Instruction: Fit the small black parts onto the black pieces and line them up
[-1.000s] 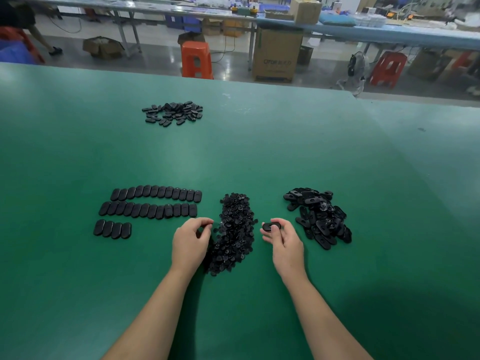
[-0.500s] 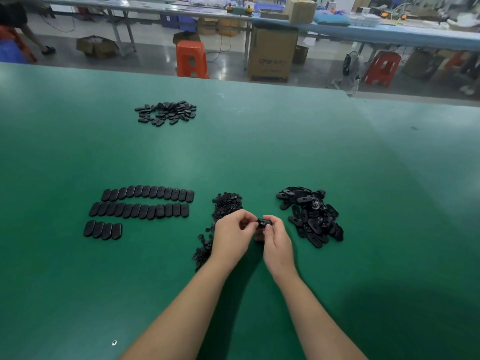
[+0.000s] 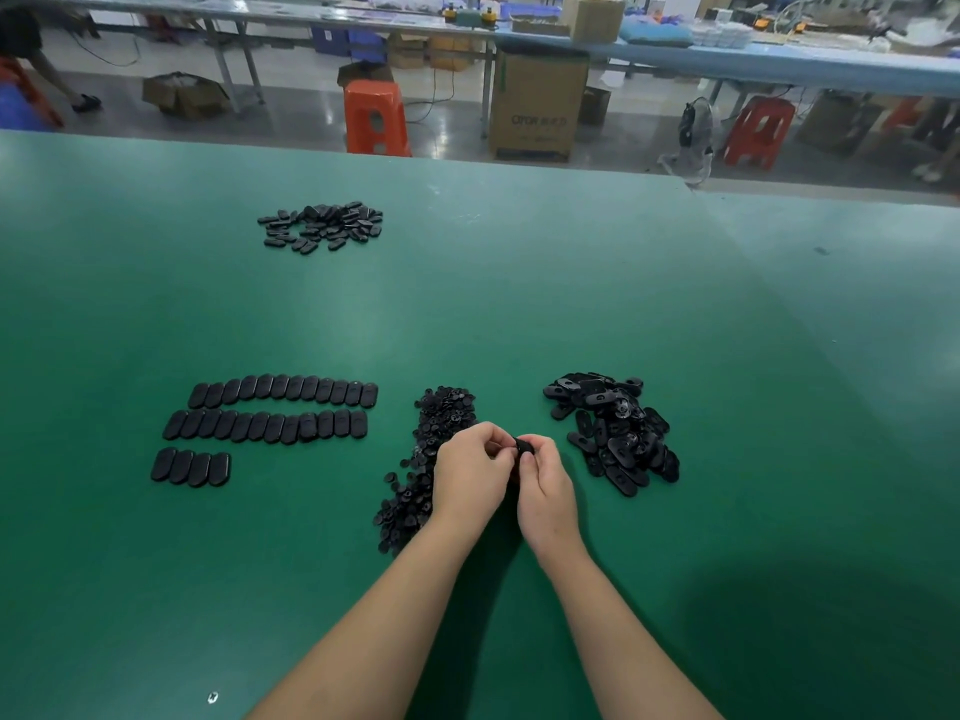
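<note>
Pinching black piece [image 3: 523, 447] between left hand [image 3: 470, 478], right hand [image 3: 546, 488]

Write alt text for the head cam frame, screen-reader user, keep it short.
Over a green table, a person's left hand and right hand together pinch one black piece. A pile of small black parts lies left of the hands, loose black pieces right, and three neat rows farther left.

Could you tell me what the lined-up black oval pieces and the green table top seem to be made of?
Black oval pieces: probably moulded plastic, semi-matte, with identical rounded shapes and faint highlights. Green table top: seemingly a smooth mat or laminate, showing soft, broad glare.
</note>
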`<state>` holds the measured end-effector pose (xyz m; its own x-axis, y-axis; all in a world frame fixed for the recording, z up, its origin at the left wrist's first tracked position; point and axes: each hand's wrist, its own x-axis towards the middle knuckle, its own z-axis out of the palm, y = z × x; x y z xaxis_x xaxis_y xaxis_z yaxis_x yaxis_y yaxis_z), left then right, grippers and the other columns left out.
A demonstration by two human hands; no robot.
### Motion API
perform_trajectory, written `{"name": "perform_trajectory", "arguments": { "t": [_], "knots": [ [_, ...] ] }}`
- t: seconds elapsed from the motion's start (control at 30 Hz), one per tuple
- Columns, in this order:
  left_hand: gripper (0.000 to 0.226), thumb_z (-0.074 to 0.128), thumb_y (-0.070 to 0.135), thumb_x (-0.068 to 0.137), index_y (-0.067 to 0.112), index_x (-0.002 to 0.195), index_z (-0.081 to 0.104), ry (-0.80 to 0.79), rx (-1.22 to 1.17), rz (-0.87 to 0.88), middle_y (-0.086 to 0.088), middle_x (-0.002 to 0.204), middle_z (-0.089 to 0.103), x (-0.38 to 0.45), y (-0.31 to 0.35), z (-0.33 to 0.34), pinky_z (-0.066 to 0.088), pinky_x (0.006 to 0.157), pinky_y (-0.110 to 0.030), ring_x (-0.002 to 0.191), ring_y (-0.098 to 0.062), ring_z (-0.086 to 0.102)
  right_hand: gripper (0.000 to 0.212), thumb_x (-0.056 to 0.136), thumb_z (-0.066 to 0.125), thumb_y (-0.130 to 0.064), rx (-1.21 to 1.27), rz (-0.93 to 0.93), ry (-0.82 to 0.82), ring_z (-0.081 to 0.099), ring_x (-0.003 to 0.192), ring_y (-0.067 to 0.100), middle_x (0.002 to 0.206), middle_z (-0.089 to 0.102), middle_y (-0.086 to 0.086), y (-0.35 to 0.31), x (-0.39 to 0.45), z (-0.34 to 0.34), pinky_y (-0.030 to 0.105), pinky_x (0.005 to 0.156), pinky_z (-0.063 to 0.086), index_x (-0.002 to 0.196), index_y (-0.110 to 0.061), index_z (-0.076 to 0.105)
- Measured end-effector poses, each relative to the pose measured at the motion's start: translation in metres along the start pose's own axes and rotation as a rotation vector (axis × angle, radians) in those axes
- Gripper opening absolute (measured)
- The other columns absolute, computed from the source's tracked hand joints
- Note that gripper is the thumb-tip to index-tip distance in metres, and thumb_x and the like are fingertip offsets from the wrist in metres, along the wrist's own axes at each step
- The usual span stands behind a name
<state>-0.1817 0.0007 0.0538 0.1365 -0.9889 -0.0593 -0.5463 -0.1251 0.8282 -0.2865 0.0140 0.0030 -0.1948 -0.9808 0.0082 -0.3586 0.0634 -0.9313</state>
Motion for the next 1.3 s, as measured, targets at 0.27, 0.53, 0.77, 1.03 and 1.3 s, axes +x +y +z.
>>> {"name": "perform_trajectory", "arguments": {
  "t": [0.27, 0.53, 0.77, 1.03, 1.3],
  "knots": [
    [0.014, 0.07, 0.016, 0.085, 0.026, 0.075, 0.069, -0.045, 0.009, -0.021, 0.01, 0.074, 0.069, 0.007, 0.005, -0.005, 0.055, 0.07, -0.028, 0.074, -0.008, 0.066, 0.02, 0.107, 0.042, -0.016, -0.013, -0.001, -0.012, 0.055, 0.09, -0.016, 0.096, 0.063, -0.019, -0.002, -0.001, -0.001, 0.006, 0.071, 0.04, 0.107, -0.034, 0.052],
    [0.025, 0.074, 0.032, 0.086, 0.03, 0.109, 0.063, -0.069, 0.189, -0.001, 0.011, 0.094, 0.065, 0.014, 0.007, -0.012, 0.045, 0.066, -0.028, 0.085, -0.012, 0.061, 0.028, 0.105, 0.044, -0.009, 0.171, 0.025, -0.014, 0.062, 0.082, -0.003, 0.091, 0.069, -0.021, -0.002, -0.001, 0.0, 0.016, 0.073, 0.048, 0.099, -0.032, 0.06],
    [0.011, 0.08, 0.027, 0.081, 0.02, 0.083, 0.072, -0.149, 0.077, -0.012, 0.007, 0.082, 0.071, 0.015, 0.007, -0.014, 0.049, 0.068, -0.022, 0.079, -0.012, 0.065, 0.026, 0.106, 0.043, -0.009, 0.309, 0.069, 0.003, 0.062, 0.077, 0.005, 0.086, 0.07, -0.01, -0.004, -0.003, -0.001, 0.021, 0.069, 0.05, 0.104, -0.025, 0.063],
    [0.002, 0.078, 0.02, 0.084, 0.02, 0.084, 0.076, -0.16, -0.066, -0.069, 0.008, 0.077, 0.073, 0.013, -0.001, -0.014, 0.047, 0.065, -0.019, 0.074, -0.01, 0.067, 0.025, 0.104, 0.05, -0.01, 0.287, 0.036, -0.029, 0.063, 0.074, 0.007, 0.089, 0.074, -0.004, -0.006, -0.003, -0.004, 0.023, 0.064, 0.05, 0.101, -0.026, 0.069],
    [0.011, 0.071, 0.017, 0.086, 0.027, 0.082, 0.074, -0.158, -0.063, -0.068, 0.011, 0.076, 0.072, 0.008, -0.003, -0.011, 0.045, 0.06, -0.014, 0.072, -0.002, 0.066, 0.023, 0.103, 0.051, -0.006, 0.251, 0.034, -0.002, 0.067, 0.084, 0.006, 0.097, 0.075, -0.003, -0.003, -0.002, -0.001, 0.023, 0.073, 0.051, 0.101, -0.024, 0.066]
  ]
}}
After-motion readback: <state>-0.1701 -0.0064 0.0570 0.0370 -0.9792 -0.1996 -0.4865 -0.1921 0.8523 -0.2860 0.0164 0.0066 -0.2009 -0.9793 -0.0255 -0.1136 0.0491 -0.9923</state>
